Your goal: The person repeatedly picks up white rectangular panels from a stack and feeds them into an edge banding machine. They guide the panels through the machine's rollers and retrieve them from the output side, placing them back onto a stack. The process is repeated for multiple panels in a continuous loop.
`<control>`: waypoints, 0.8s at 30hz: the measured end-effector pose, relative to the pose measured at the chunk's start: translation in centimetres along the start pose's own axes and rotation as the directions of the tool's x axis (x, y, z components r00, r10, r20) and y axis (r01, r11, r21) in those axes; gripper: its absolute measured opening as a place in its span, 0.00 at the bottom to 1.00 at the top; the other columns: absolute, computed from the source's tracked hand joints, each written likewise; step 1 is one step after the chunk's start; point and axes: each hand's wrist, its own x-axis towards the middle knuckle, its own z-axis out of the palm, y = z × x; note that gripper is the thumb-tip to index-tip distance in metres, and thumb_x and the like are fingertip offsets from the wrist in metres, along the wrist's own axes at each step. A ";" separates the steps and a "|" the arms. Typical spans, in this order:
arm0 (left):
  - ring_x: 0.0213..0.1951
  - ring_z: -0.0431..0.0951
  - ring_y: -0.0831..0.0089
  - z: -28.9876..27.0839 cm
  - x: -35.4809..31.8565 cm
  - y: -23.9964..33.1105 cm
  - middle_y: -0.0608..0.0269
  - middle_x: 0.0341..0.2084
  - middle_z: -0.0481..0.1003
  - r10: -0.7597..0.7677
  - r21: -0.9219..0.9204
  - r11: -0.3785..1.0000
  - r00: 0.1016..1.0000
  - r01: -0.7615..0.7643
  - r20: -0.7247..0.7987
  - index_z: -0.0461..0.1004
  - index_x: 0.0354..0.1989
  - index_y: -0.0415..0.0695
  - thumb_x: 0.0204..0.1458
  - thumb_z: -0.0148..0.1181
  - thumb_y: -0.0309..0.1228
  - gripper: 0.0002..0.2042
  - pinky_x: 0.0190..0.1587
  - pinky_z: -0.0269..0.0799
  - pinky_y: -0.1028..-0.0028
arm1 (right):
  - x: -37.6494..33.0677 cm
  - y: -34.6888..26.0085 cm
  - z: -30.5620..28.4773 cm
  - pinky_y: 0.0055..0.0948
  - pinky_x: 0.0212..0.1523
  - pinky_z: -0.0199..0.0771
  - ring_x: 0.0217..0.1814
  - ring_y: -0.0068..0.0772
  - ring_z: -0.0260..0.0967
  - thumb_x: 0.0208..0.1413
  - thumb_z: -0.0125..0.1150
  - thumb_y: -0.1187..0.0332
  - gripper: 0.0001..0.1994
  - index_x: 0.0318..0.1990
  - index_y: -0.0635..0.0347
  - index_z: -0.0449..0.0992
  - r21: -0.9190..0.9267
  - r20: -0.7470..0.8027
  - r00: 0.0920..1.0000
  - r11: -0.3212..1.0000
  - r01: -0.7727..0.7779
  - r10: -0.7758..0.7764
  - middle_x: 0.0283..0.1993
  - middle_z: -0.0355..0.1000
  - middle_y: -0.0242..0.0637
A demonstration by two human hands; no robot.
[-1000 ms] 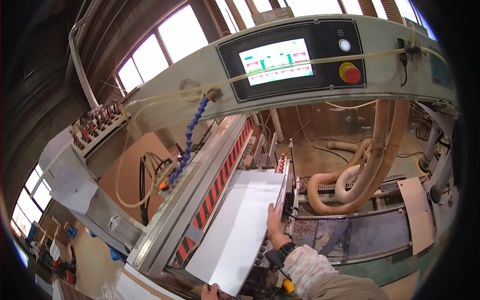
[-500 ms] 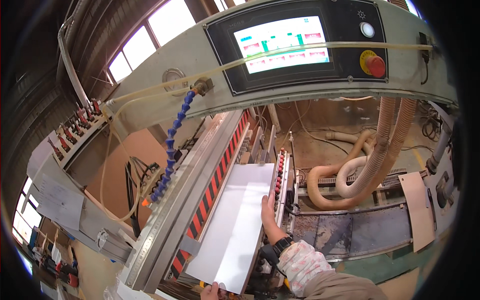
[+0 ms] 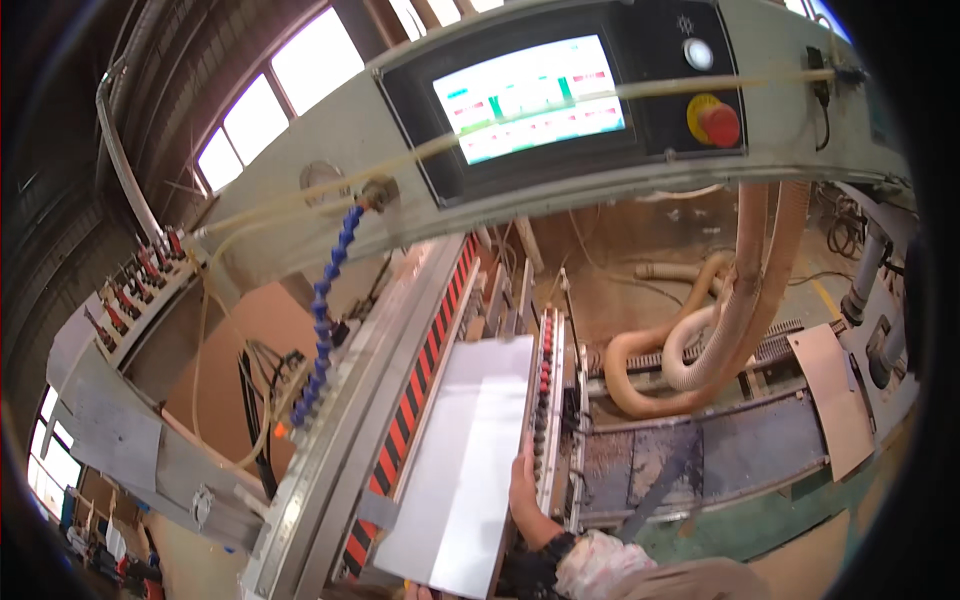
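Note:
A long white panel lies on the machine beside a red-and-black striped rail. At its right long edge is my right hand, fingers stretched forward against the edge. A row of small red and dark rollers runs just right of that hand. My left hand shows only as fingertips at the bottom of the picture, pinched at the panel's near edge; the rest of it is cut off.
Overhead spans a machine beam with a lit screen and a red stop button. A blue jointed hose hangs at left, near a metal rail. Ribbed ducts coil at right behind a dusty metal tray.
My right hand has slid back toward me along the panel's edge. My left hand has dropped mostly out of the picture. The whole view has shifted slightly.

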 end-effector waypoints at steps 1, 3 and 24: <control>0.49 0.66 0.70 0.1 -0.2 0.2 0.59 0.50 0.66 0.011 0.013 1.000 1.000 -0.011 -0.021 0.61 0.53 0.31 0.56 0.48 0.27 0.18 0.48 0.63 0.74 | 0.6 0.5 0.6 0.32 0.67 0.28 0.70 0.41 0.30 0.61 0.34 0.60 0.28 0.63 0.68 0.40 -0.056 0.000 0.997 0.996 0.071 -0.071 0.68 0.36 0.48; 0.50 0.66 0.69 0.6 -1.7 2.7 0.57 0.51 0.65 -0.073 0.059 0.996 0.997 0.071 0.036 0.60 0.54 0.30 0.56 0.48 0.28 0.19 0.49 0.62 0.73 | 0.5 1.5 0.4 0.32 0.67 0.30 0.70 0.43 0.31 0.61 0.36 0.59 0.29 0.63 0.68 0.42 -0.116 -0.021 1.000 0.993 0.000 -0.002 0.67 0.37 0.49; 0.48 0.64 0.64 -2.5 2.8 -6.6 0.51 0.50 0.63 0.269 0.416 0.803 0.882 -0.427 0.386 0.50 0.59 0.34 0.52 0.52 0.33 0.29 0.49 0.61 0.71 | -3.8 -3.0 2.4 0.33 0.58 0.53 0.60 0.47 0.55 0.59 0.40 0.54 0.29 0.61 0.66 0.49 -0.315 -0.127 0.991 0.946 -0.077 0.038 0.58 0.57 0.53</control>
